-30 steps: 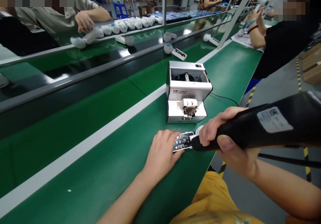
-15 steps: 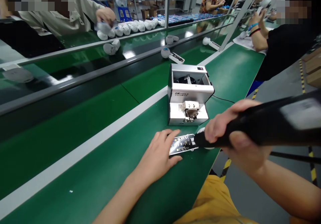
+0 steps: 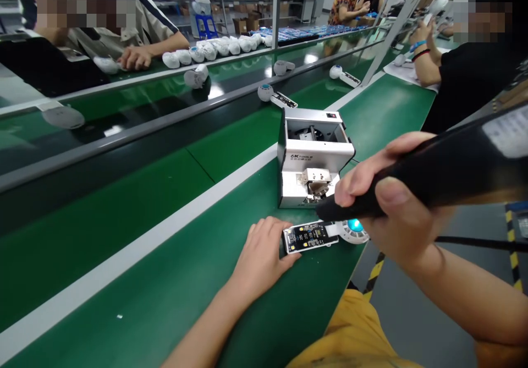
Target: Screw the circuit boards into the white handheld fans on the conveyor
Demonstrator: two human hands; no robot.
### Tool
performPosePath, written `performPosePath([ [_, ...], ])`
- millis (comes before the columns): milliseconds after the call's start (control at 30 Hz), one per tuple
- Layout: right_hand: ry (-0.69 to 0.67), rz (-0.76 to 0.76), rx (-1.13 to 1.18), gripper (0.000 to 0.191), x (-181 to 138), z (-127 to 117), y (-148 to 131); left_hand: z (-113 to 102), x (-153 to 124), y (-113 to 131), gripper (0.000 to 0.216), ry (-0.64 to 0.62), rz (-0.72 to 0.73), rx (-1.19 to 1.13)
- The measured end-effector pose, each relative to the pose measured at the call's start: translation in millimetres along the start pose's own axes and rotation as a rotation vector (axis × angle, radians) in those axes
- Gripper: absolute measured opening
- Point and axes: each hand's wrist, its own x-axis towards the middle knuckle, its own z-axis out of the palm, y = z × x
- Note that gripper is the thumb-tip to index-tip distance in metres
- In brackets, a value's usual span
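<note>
Near the bench's front edge, the left hand (image 3: 264, 258) lies flat, fingers spread, steadying the open device (image 3: 310, 236). Just to its right, the right hand (image 3: 388, 203) grips a black electric screwdriver (image 3: 433, 172), tip at the screw feeder (image 3: 313, 159).

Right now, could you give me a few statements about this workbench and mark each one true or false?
1. The right hand grips a black power screwdriver. True.
2. The left hand rests on the green bench beside a small circuit board. True.
3. The screwdriver's tip is pressed onto the circuit board. False: it points at the front of the silver box.
4. The silver box stands on the floor. False: it stands on the bench.
5. White parts lie in a row across the belt. True.
</note>
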Motion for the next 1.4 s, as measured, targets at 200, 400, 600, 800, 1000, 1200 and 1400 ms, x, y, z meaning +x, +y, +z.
performPosePath([
  [200, -0.076, 0.131, 0.094, 0.025, -19.8, 15.4, 11.4, 0.9, 0.5, -0.1, 0.047, 0.025, -0.001, 0.010],
  [400, -0.119, 0.135, 0.066, 0.025, -26.7, 23.1, 26.3, 0.7, -0.9, 1.2, 0.045, 0.023, 0.004, 0.021],
  [600, -0.143, 0.134, -0.005, 0.025, -23.6, 27.9, 35.9, 4.6, -0.1, -1.5, 0.050, 0.021, -0.008, 0.039],
  [800, -0.187, 0.150, -0.079, 0.032, -18.2, 39.2, 37.6, 7.5, 2.0, -4.3, 0.050, 0.026, 0.007, 0.028],
  [1000, -0.022, 0.050, -0.003, 0.026, 1.6, 19.0, 6.5, 1.6, 1.5, 0.4, 0.048, 0.022, -0.006, -0.001],
  [1200, 0.172, -0.220, -0.072, 0.024, 25.4, 1.7, 3.7, -1.9, 1.7, 0.1, 0.047, -0.019, -0.020, 0.000],
  [1400, 0.078, -0.179, -0.066, 0.022, 20.8, 2.2, 15.3, -1.1, 0.4, -3.2, 0.046, -0.010, 0.011, 0.005],
])
